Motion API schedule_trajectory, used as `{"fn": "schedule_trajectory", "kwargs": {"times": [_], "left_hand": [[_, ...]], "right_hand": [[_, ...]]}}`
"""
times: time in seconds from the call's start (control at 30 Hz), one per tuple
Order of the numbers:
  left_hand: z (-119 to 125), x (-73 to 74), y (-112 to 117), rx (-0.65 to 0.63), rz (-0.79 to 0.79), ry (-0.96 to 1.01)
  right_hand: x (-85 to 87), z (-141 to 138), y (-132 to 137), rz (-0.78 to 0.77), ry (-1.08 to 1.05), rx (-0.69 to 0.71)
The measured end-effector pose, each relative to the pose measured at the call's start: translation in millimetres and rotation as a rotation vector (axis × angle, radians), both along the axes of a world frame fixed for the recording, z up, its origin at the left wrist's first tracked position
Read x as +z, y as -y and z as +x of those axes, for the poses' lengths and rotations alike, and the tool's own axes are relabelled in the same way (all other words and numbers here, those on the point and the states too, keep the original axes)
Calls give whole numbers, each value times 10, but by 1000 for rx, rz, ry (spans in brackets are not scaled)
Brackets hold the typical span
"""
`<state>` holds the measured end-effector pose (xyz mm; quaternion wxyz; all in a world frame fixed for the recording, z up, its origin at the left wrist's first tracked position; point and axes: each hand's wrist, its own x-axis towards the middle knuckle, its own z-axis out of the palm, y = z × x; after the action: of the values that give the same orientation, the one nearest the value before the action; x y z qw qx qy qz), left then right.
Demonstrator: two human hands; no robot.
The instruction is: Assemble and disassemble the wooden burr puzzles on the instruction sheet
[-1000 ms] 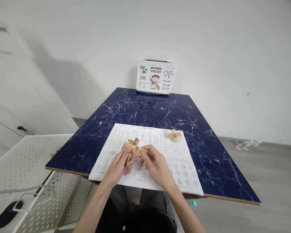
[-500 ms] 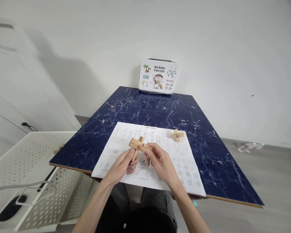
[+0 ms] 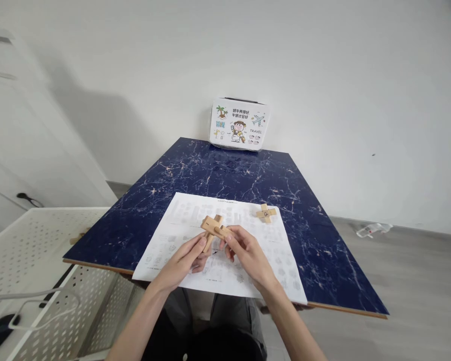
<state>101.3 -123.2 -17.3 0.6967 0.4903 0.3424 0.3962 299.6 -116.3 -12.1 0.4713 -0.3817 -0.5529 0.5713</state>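
Both of my hands hold one wooden cross-shaped puzzle [image 3: 212, 228] just above a printed paper sheet [image 3: 244, 250]. My left hand [image 3: 184, 258] pinches its lower bar from the left. My right hand [image 3: 248, 255] grips the right-hand bar with thumb and fingers. A second, smaller wooden cross [image 3: 266, 213] marked with a letter lies on the sheet's far right corner, untouched.
The sheet lies on a dark blue marbled tabletop [image 3: 218, 175]. A white illustrated box [image 3: 239, 124] stands against the wall at the table's far edge. A white perforated cart [image 3: 33, 271] with a cable stands to the left. A clear plastic bottle [image 3: 372, 229] lies on the floor at right.
The puzzle has been turned in my hands and raised slightly. The view shifted a little; the small cross has stayed where it lay.
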Motion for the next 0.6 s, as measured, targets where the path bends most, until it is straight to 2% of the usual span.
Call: {"fn": "schedule_trajectory", "kwargs": {"times": [0.13,0.37,0.6], "left_hand": [[-24,7,-14,21,-20,53],[-38,-12,-30,18,-24,47],[-87,-108,-31,-1,-15,91]], "right_hand": [[-29,-23,28,-14,-28,6],[70,63,87,112,218,19],[86,103,135,97,196,86]]}}
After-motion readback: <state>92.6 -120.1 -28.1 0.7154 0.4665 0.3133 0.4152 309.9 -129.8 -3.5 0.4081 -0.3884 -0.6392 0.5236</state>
